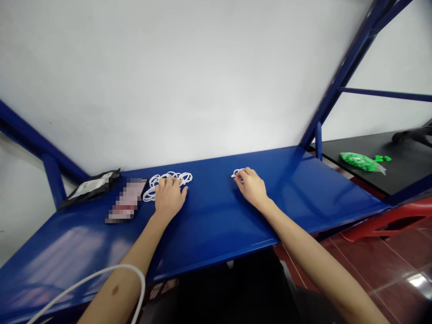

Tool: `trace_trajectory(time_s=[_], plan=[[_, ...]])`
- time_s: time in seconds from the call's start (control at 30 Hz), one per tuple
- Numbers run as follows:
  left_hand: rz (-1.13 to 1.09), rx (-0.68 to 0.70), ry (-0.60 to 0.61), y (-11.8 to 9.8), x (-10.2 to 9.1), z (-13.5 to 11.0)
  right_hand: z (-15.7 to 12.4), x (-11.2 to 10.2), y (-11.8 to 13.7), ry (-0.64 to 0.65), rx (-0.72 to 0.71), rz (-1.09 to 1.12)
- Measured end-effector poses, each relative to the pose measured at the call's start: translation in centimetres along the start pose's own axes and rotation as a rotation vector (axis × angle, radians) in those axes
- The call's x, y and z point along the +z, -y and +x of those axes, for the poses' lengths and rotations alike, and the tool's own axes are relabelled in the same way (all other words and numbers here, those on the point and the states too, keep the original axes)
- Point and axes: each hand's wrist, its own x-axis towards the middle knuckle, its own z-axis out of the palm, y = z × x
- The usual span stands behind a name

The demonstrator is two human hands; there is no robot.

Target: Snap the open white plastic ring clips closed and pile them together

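My left hand (168, 197) lies over a pile of white cord loops (185, 178) on the blue table. Its thumb is held apart and its fingers reach flat onto the loops, with the fingertips partly hidden among them. Farther right, my right hand (252, 185) has thumb and fingers pinched on a single white cord loop (237, 173), apart from the pile. Part of that loop is hidden behind the fingers.
Left of the pile lies a phone (127, 200), its screen blurred, beside a black plastic package (91, 186). A white cable (101, 271) crosses my left forearm. A bag of green pieces (361, 162) sits on a black table (367, 140). Blue frame bars (340, 74) flank the blue table (216, 225).
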Motion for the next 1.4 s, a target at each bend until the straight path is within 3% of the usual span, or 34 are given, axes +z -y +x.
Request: trace_trajectory(time_s=[0.07, 0.17, 0.3, 0.4, 0.5, 0.63, 0.77, 0.83, 0.97, 1.17, 1.4], plan=[[0.042, -0.011, 0.035, 0.3, 0.2, 0.1, 0.2, -0.2, -0.9, 0.001, 0.064, -0.078], [0.029, 0.005, -0.004, 0.1, 0.0, 0.0, 0.2, -0.1, -1.3, -0.039, 0.082, -0.081], [-0.046, 0.051, -0.111, -0.6, -0.7, -0.5, 0.0, 0.3, -0.4, -0.080, -0.035, 0.064], [-0.167, 0.086, -0.194, -1.5, -1.5, -1.0, -0.5, 0.4, 0.7, -0.007, -0.151, 0.311], [-0.322, 0.239, -0.213, -2.9, -2.2, -1.6, -1.0, 0.7, 2.1, 0.123, -0.178, 0.597], [-0.343, 0.517, -0.129, -4.9, -2.6, -2.6, -1.6, 1.1, 3.4, 0.264, -0.110, 0.837], [-0.322, 0.618, -0.072, -6.0, -2.6, -3.4, -1.8, 1.4, 3.8, 0.344, -0.074, 0.935], [-0.391, 0.580, -0.099, -6.0, -2.7, -3.5, -1.7, 1.3, 3.7, 0.318, -0.065, 0.933], [-0.584, 0.306, -0.183, -5.7, -2.5, -3.0, -1.7, 1.0, 3.5, 0.264, -0.108, 0.852], [-0.854, 0.176, 0.123, -5.1, -2.1, -2.6, -1.9, 0.8, 3.5, 0.309, -0.159, 0.802], [-0.942, 0.081, 0.285, -5.1, -2.5, -2.7, -2.2, 0.4, 3.8, 0.376, -0.174, 0.917]])
